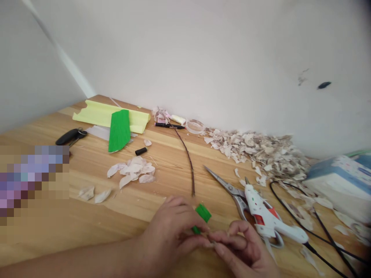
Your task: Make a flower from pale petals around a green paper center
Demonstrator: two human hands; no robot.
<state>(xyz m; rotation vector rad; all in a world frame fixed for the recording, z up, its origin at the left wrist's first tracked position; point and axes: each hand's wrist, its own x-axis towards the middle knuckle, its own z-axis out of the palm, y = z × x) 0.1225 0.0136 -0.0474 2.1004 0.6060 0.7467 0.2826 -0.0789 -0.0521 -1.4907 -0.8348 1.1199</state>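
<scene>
In the head view, a pale pile of flakes (261,150) is spread along the wall (185,58), with a blue and white pack (342,181) at its right. The scissors (228,187) are laid right of the twig (187,154), tips aimed far left, and their handles are partly covered by the glue gun (266,216); its cord (324,243) is run off to the right. The marker (169,126) is set at the twig's far end, near the clear ring (195,126). The cap (141,151), a heap of petals (135,172) and 2 loose petals (94,194) are seen farther left. The yellow paper (98,114) is partly covered by the green sheet (119,131), with the keys (71,137) nearby.

The fingers of the left hand (174,226) are curled, thumb and forefinger closed on a small piece (213,243), too blurred to be identified. The same piece is pinched by the right hand (246,247); its other fingers are bent.

The green strip (203,213) is placed at the left fingers, partly hidden behind them. Its visible end is pointed away from the body; its long axis cannot be told.
</scene>
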